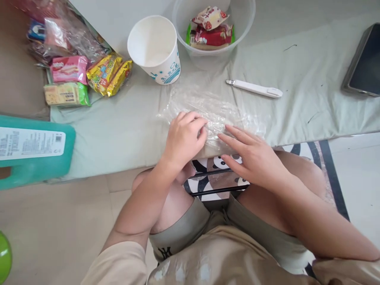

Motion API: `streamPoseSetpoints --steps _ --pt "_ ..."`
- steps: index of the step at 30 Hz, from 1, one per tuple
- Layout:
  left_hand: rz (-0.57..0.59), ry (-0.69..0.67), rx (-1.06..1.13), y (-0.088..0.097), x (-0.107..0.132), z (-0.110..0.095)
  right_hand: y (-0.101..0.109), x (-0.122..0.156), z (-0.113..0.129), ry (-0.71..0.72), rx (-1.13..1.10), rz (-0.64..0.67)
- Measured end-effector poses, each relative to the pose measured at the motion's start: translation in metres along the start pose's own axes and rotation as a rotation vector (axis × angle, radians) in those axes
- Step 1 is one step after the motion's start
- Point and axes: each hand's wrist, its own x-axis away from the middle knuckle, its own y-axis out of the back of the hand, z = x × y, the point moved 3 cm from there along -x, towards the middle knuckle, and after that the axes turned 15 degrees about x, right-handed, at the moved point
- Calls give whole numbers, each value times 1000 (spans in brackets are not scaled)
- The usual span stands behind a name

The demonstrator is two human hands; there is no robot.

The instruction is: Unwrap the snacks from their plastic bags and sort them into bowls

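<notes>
A crumpled clear plastic bag [219, 114] lies spread on the cloth near its front edge. My left hand [186, 136] is on the bag's left part, fingers curled and thumb drawn in towards them, pinching the film. Over the bag's right part, my right hand [252, 154] is open, its fingers spread and the tips at the film. Beyond the bag, a white utility knife [255, 88] rests with its metal tip to the left. A white paper cup [162, 55] with blue print stands past the bag's left end.
At the back, a clear plastic tub [204, 57] holds several wrapped snacks [212, 33]. More snack packets [69, 69] lie at the left, behind a teal jug [38, 148]. A dark phone-like device [363, 61] sits at the far right. The pale green cloth [297, 114] is wrinkled.
</notes>
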Motion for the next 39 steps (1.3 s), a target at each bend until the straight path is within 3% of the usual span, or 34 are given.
streamPoseSetpoints --steps 4,7,9,12,14,17,20,23,26,28,31,33,36,39 --pt "21 -4 36 19 -4 19 21 8 -28 31 -177 -147" --pt "14 -157 78 27 4 3 25 9 -56 -78 -176 -181" --pt "122 -263 94 17 11 -16 23 8 -67 -181 -163 -146" --pt "333 -315 25 -12 20 -36 21 6 -67 -260 -170 -113" --pt "365 -307 36 -24 20 -38 23 5 -64 -278 -191 -137" --pt "232 -229 281 -20 16 -31 25 8 -66 -309 -269 -196" --pt "87 -39 696 -3 11 -21 24 8 -69 -237 -377 -200" --pt "46 206 1074 4 9 -13 20 0 -61 -51 -403 -189" --pt "59 399 1207 2 7 -5 15 -14 -45 28 -426 -256" --pt "47 429 1199 2 5 1 11 -25 -36 -23 -462 -322" --pt "98 309 1108 6 1 8 3 -40 -27 -153 -524 -359" --pt "137 239 937 10 0 11 -2 -46 -25 -223 -580 -335" --pt "113 257 677 14 -3 17 -9 -52 -26 -337 -619 -298" --pt "43 302 593 17 -8 18 -12 -53 -30 -466 -552 -291"
